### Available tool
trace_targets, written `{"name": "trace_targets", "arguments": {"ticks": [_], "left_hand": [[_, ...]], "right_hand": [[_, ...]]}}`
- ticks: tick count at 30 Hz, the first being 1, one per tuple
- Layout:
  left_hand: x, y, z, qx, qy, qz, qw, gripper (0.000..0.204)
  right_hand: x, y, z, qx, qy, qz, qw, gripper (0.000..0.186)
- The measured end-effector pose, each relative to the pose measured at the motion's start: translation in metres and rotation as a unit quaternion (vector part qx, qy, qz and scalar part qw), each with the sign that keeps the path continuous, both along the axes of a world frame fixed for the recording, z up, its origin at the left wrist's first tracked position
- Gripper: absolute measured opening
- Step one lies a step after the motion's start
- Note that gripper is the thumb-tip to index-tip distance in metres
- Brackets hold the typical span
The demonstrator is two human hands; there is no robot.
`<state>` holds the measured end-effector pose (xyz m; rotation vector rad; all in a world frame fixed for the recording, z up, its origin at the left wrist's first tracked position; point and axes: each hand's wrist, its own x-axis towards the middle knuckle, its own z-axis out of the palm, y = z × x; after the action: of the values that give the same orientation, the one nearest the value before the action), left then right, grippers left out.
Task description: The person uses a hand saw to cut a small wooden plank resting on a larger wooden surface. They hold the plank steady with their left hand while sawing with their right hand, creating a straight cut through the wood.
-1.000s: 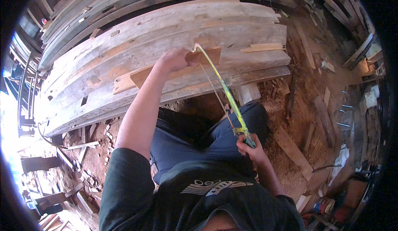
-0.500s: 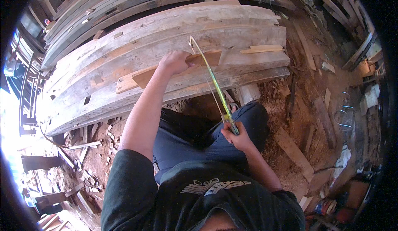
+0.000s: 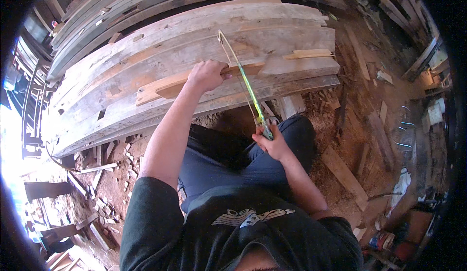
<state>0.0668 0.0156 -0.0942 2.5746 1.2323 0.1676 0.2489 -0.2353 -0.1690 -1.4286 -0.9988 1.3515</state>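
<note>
My right hand is wrapped round the handle of a hacksaw with a slim green-yellow frame. The saw points forward and slightly left, its thin blade on the left side of the frame. It crosses a narrow strip of wood; whether the teeth are in the wood is too small to tell. My left hand grips this strip just left of the blade, fingers curled over it. Under the strip's left end lies another light board. Both rest on a broad stack of worn planks.
A pale offcut lies on the planks at the right. Long timbers are stacked behind. Wood scraps and sawdust cover the ground to the right, with small blocks at the left. My crossed legs are close to the planks.
The saw and my right hand have moved forward and slightly left. The strip has tilted a little under my left hand, which has barely shifted.
</note>
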Motion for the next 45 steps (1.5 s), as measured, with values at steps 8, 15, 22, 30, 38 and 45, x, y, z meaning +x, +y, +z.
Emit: {"name": "trace_targets", "arguments": {"ticks": [8,15,22,30,38,45], "left_hand": [[0.001,0.009,0.01,-0.024,0.014,0.016,1.0,0.043],[0.001,0.006,0.014,-0.032,0.037,0.032,0.998,0.046],[-0.002,0.014,0.008,0.0,0.014,0.009,1.0,0.046],[0.0,-0.006,0.01,0.014,0.069,0.006,0.998,0.042],[-0.003,-0.013,0.006,0.032,0.043,0.012,0.998,0.046],[-0.02,0.011,0.045,0.018,-0.138,-0.001,0.99,0.06]], "right_hand": [[-0.014,-0.057,-0.024,0.002,-0.037,-0.062,0.997,0.025],[-0.017,-0.062,-0.032,0.091,-0.09,0.002,0.992,0.025],[-0.032,-0.073,0.0,0.061,0.086,-0.035,0.994,0.027],[-0.032,-0.059,0.028,0.083,-0.006,-0.038,0.996,0.029],[-0.03,-0.041,0.053,0.244,-0.08,-0.036,0.966,0.031],[0.013,-0.052,0.084,0.366,-0.148,-0.111,0.912,0.03]]}}
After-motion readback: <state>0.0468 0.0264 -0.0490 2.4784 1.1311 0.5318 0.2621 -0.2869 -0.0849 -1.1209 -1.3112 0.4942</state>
